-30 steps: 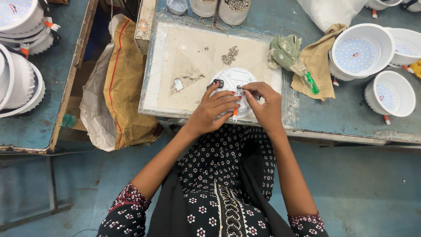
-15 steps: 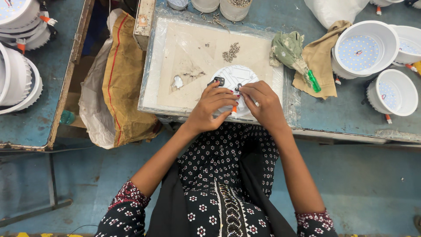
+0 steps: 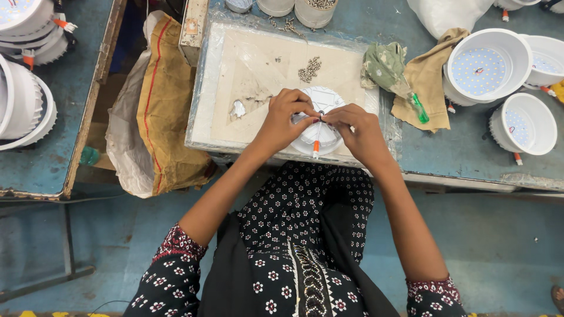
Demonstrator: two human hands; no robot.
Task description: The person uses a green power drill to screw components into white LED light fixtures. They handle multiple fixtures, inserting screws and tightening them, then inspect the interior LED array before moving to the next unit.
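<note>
A pile of screws (image 3: 309, 69) lies on the board (image 3: 258, 58), with more screws (image 3: 286, 26) near three cups (image 3: 276, 6) at its far edge. To the right a green screwdriver (image 3: 419, 107) rests on a tan cloth (image 3: 427, 76) beside a green rag (image 3: 384, 63). White lamp shells (image 3: 489, 63) stand farther right; others (image 3: 23, 70) are stacked on the left table. A sack (image 3: 161, 111) hangs between the tables.

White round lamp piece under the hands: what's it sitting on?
The white round lamp piece lies on a plastic-wrapped board, under the left hand and right hand. The hands cover its middle.
</note>
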